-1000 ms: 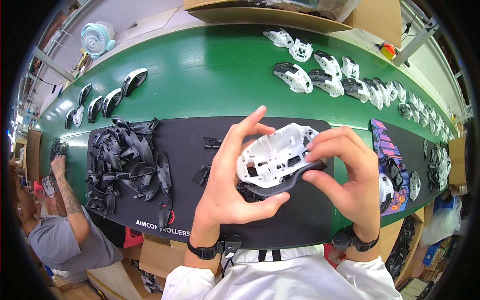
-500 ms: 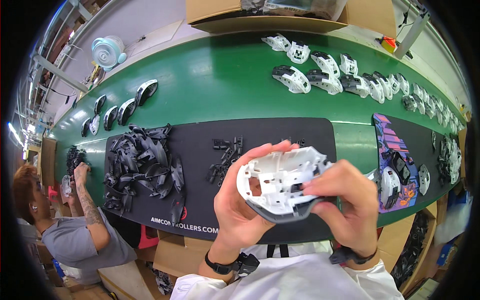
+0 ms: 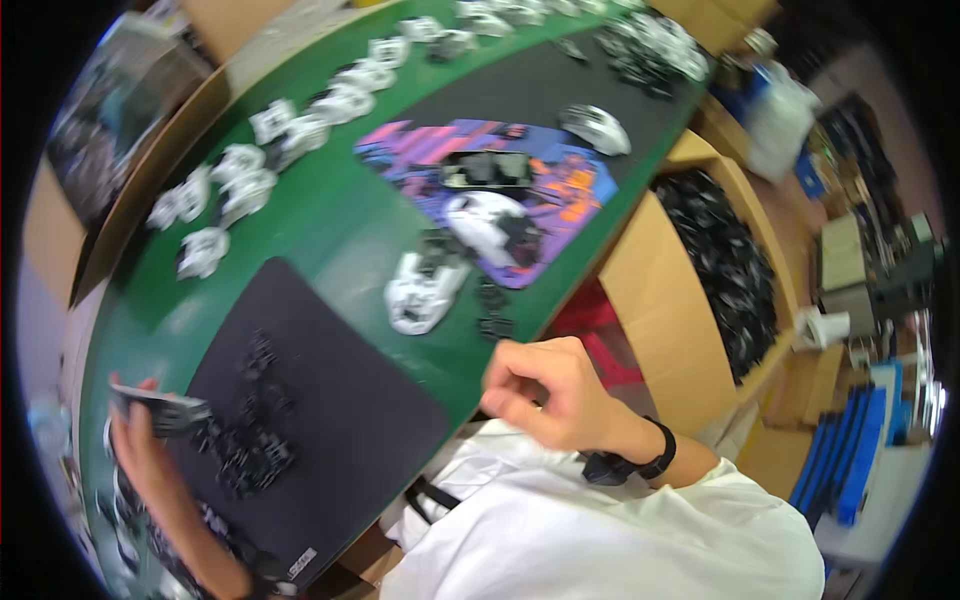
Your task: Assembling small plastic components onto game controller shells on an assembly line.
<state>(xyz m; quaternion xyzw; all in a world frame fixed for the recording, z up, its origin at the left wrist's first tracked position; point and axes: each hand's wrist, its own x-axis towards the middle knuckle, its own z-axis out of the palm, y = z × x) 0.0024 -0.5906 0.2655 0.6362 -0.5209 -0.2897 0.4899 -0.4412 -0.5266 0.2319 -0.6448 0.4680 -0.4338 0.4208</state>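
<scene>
At the far left my left hand [image 3: 145, 440] is closed on a controller shell [image 3: 165, 408], whose dark side shows; blur hides its details. My right hand [image 3: 550, 395] is apart from that shell, near the table's front edge, with its fingers curled together. Whether something small sits in those fingers I cannot make out. Just beyond the right hand lie small black parts [image 3: 493, 310] and a white controller shell [image 3: 415, 295]. More small black parts [image 3: 255, 450] are heaped on the black mat [image 3: 340, 400] beside my left hand.
A colourful mat [image 3: 580, 205] bears another white shell [image 3: 480, 222] and a dark tray [image 3: 487, 170]. White shells [image 3: 245, 185] line the green table's far side. At the right stands an open carton [image 3: 670, 290] full of black parts. Another carton [image 3: 150, 180] is at the back left.
The view has swung to the right. My right hand has let go of the shell and come away from it. The shell stays in my left hand, now at the far left.
</scene>
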